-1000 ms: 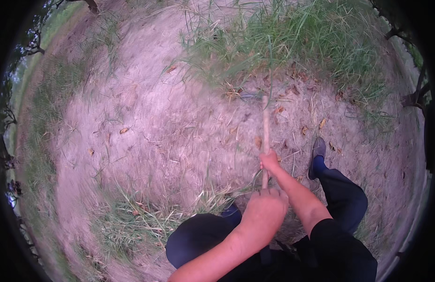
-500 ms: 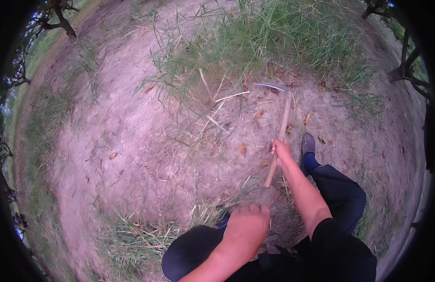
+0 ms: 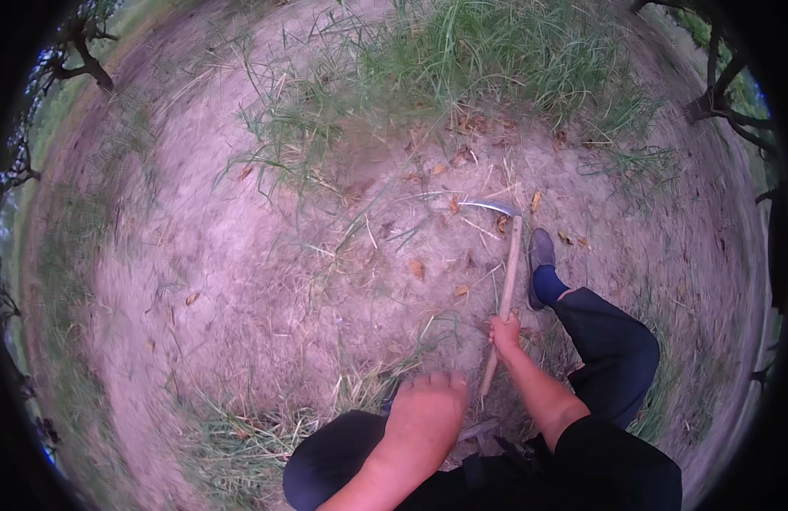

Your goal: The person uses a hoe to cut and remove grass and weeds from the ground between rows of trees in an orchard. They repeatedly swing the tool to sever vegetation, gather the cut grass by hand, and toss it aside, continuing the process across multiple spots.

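Sickle lies blade-down on bare dusty ground edged with grass. Right hand grips its wooden handle. Left hand is clenched near the handle's end; I cannot tell whether it holds it.

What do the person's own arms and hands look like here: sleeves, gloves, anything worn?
Both hands are bare, with no gloves, rings or watch visible. The left hand and right hand lead to bare forearms; a black short sleeve shows on the right arm. The left arm's upper part is cut off.

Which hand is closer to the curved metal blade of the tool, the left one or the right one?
Right. The right hand grips the wooden handle below the blade. The left hand is lower, near the handle's bottom end, farther from the blade.
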`<state>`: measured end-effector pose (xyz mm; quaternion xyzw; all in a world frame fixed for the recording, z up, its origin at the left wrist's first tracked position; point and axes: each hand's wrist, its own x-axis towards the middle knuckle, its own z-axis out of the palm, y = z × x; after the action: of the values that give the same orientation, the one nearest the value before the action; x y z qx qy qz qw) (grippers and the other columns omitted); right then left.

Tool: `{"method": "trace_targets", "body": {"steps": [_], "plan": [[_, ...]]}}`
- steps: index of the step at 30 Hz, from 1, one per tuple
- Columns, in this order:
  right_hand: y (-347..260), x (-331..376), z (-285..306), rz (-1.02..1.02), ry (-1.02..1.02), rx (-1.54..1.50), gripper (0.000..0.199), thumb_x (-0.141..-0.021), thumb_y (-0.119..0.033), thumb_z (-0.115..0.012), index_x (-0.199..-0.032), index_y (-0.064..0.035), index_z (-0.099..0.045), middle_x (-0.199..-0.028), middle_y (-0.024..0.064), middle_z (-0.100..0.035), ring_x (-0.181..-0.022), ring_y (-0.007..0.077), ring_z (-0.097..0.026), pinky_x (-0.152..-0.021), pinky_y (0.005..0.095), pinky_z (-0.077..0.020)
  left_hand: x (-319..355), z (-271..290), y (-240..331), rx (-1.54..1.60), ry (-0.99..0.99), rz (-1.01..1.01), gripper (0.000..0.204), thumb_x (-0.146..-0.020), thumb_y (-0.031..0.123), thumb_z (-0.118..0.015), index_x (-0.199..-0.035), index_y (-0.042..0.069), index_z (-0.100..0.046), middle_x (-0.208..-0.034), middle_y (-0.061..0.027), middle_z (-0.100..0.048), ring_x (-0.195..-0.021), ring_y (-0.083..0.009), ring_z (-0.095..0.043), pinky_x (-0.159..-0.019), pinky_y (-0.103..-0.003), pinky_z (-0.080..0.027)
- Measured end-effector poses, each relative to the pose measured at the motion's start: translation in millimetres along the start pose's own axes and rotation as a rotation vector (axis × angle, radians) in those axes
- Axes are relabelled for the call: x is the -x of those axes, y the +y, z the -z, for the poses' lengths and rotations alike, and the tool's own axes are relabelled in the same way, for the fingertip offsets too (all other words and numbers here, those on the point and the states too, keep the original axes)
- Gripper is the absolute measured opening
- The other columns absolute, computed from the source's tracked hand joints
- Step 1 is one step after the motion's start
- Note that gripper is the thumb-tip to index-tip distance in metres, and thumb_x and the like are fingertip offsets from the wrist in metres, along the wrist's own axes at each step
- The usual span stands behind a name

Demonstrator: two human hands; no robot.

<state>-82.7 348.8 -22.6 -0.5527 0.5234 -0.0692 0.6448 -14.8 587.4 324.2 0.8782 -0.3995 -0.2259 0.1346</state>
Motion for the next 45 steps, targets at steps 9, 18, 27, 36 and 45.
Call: {"method": "trace_targets", "body": {"steps": [9, 18, 27, 36, 45], "plan": [[-191.3, -110.2, -41.1, 0.262, 0.172, -0.25, 0.01, -0.083, -0.008, -0.057, -0.083, -0.005, -0.048, -0.06, 0.0032, -0.048, -0.041, 0.0124, -0.046, -0.035, 0.0279, -0.0393, -1.6, 7.4, 9.5, -0.111, -0.015, -0.016, 0.028, -0.077, 0.008, -0.058, -0.104, 0.002, -0.059, -0.088, -0.0104, -0.062, -0.084, -0.0256, -0.064, -0.071, -0.036, -0.05], [-42.2, -33.4, -58.5, -0.1, -0.24, 0.204, 0.014, -0.082, -0.006, -0.057, -0.091, -0.0029, -0.047, -0.063, 0.0051, -0.051, -0.044, 0.014, -0.05, -0.035, 0.0289, -0.0405, -16.2, 8.9, 17.1, -0.136, -0.001, -0.008, 0.031, -0.078, 0.01, -0.058, -0.108, 0.001, -0.059, -0.088, -0.0087, -0.062, -0.083, -0.0231, -0.064, -0.07, -0.034, -0.05], [-132.6, -110.6, -63.8, 0.142, -0.036, -0.067, 0.017, -0.082, -0.009, -0.063, -0.087, -0.0046, -0.047, -0.061, 0.0016, -0.049, -0.044, 0.0103, -0.048, -0.036, 0.0262, -0.0402, -15.9, 19.3, 25.2, -0.087, -0.08, 0.014, 0.036, -0.077, 0.008, -0.056, -0.113, 0.002, -0.056, -0.099, -0.014, -0.06, -0.09, -0.0282, -0.06, -0.075, -0.039, -0.051], [-109.8, -158.6, -95.8, 0.128, 0.036, 0.138, 0.01, -0.085, -0.006, -0.052, -0.093, -0.0016, -0.048, -0.057, 0.0062, -0.05, -0.039, 0.017, -0.049, -0.033, 0.0323, -0.0395, -29.3, 16.1, 24.8, -0.106, -0.139, 0.024, 0.032, -0.076, 0.006, -0.056, -0.108, 0.002, -0.057, -0.099, -0.012, -0.059, -0.09, -0.026, -0.06, -0.074, -0.035, -0.051], [-120.6, -138.0, -32.8, 0.096, -0.065, -0.021, 0.013, -0.082, -0.007, -0.058, -0.082, -0.0072, -0.045, -0.062, 0.0013, -0.048, -0.045, 0.01, -0.046, -0.036, 0.0249, -0.04, -19.7, 22.0, 25.5, -0.098, -0.13, 0.053, 0.029, -0.077, 0.007, -0.056, -0.105, 0.003, -0.059, -0.096, -0.0116, -0.059, -0.089, -0.0257, -0.059, -0.073, -0.035, -0.051]]}}
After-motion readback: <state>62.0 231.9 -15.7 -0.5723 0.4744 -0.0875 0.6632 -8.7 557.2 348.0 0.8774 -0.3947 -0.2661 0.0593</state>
